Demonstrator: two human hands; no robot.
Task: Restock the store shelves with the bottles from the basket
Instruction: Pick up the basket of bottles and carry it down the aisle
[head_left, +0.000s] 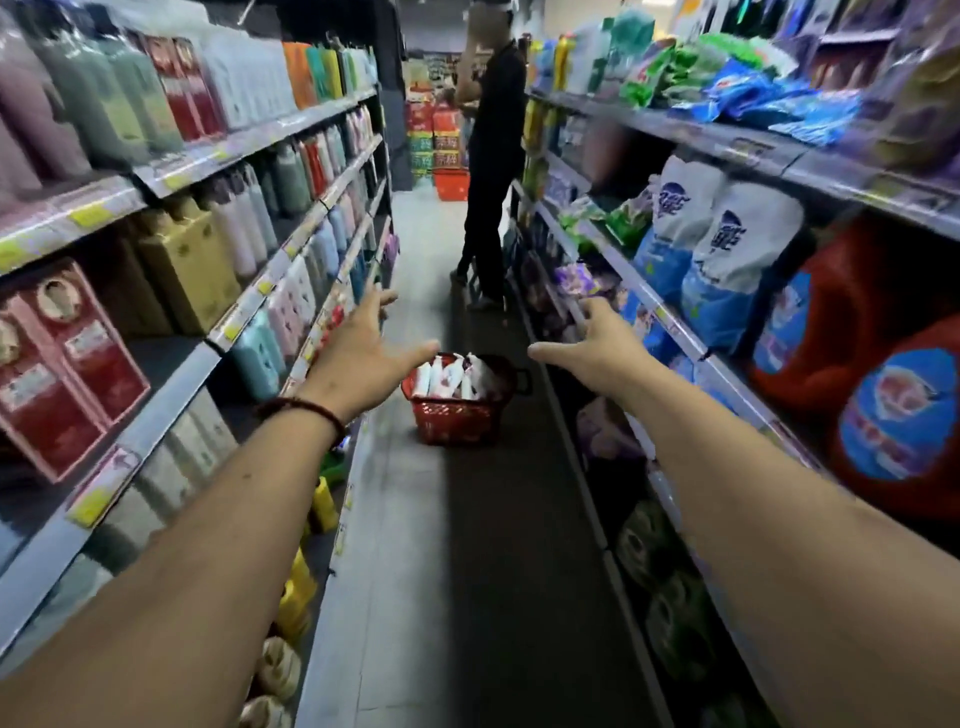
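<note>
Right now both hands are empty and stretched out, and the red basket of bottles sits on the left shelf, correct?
Not quite. The red basket of bottles sits on the aisle floor ahead, between the shelves, not on the left shelf. The head view shows this. The rest holds: the left hand and right hand are both empty and stretched out.

Shop aisle. Shelves (171, 364) left and right carry bottles, boxes and detergent bags (727, 260) behind price tags (91, 506); a red basket (457, 415) stands on the floor.
</note>
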